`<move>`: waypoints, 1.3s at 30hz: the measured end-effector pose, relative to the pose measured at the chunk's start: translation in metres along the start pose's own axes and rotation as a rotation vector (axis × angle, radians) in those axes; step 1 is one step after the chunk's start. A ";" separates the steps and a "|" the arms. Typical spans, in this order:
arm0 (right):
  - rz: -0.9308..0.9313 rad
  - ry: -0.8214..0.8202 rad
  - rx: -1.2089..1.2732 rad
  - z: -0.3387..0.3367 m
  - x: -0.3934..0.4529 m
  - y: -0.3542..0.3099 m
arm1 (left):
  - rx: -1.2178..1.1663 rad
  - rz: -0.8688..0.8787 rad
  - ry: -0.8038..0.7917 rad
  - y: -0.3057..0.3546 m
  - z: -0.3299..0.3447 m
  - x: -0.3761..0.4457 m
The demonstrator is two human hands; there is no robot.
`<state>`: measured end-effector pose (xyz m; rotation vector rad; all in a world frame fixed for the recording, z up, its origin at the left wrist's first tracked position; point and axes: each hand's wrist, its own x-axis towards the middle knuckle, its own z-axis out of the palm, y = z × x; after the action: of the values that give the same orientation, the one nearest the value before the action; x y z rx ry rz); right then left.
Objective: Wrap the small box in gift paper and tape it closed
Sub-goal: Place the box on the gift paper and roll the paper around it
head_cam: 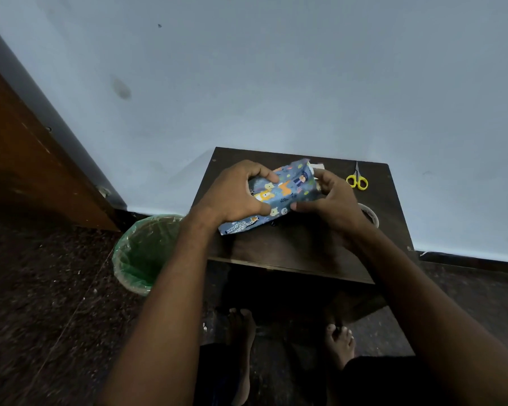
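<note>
A small box covered in blue gift paper with cartoon animals is held just above a small dark table. My left hand grips its left end, thumb and fingers curled round the paper. At the right end my right hand holds the box, thumb underneath and fingers over the top edge. A loose flap of paper hangs toward the table's front left. The box itself is hidden by the paper.
Yellow-handled scissors lie at the table's back right. A roll of tape sits behind my right wrist, partly hidden. A green-lined bin stands on the floor left of the table. A wall runs close behind, a wooden door at left.
</note>
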<state>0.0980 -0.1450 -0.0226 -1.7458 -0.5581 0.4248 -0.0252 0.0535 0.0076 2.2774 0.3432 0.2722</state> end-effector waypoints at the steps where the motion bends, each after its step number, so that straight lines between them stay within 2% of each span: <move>1: -0.030 -0.009 -0.061 -0.001 0.001 0.001 | 0.008 0.003 -0.022 0.000 0.002 0.000; 3: -0.031 -0.043 -0.111 -0.003 0.002 0.000 | 0.020 0.015 -0.050 0.000 0.007 0.001; 8: 0.224 -0.199 0.015 -0.008 -0.005 -0.006 | 0.014 0.035 -0.092 -0.004 0.013 0.001; 11: 0.334 -0.107 0.080 -0.011 -0.007 -0.005 | -0.006 0.031 -0.098 -0.004 0.014 0.001; 13: 0.206 0.154 -0.087 -0.010 -0.008 -0.004 | -0.023 0.037 -0.100 -0.004 0.014 0.001; 14: 0.051 0.294 -0.260 -0.009 -0.009 -0.005 | -0.029 0.039 -0.102 -0.004 0.014 0.001; 15: -0.153 0.365 -0.420 -0.006 -0.010 -0.006 | -0.032 0.045 -0.105 -0.003 0.013 0.001; 16: -0.353 0.338 -0.523 -0.002 -0.011 -0.009 | -0.029 0.054 -0.107 -0.003 0.012 0.001; 17: -0.492 0.245 -0.582 0.002 -0.013 -0.011 | -0.021 0.067 -0.113 -0.003 0.011 0.001; 18: -0.556 0.117 -0.600 0.008 -0.014 -0.012 | -0.017 0.079 -0.121 -0.003 0.010 0.001; 20: -0.548 -0.078 -0.614 0.020 -0.016 -0.010 | -0.019 0.096 -0.150 -0.003 0.008 0.000; 21: -0.526 -0.102 -0.630 0.023 -0.016 -0.007 | -0.016 0.104 -0.164 -0.004 0.007 0.001; 24: -0.466 -0.063 -0.663 0.025 -0.013 -0.005 | -0.038 0.088 -0.149 -0.010 0.006 0.003; 28: -0.450 -0.108 -0.689 0.023 -0.007 -0.009 | 0.001 0.029 -0.042 -0.015 0.001 0.002; 39: -0.487 -0.079 -0.784 0.029 -0.016 -0.011 | 0.017 0.015 -0.052 -0.015 -0.001 0.002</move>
<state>0.0674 -0.1288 -0.0193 -2.2292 -1.2941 -0.0999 -0.0258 0.0643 -0.0023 2.3005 0.3029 0.2178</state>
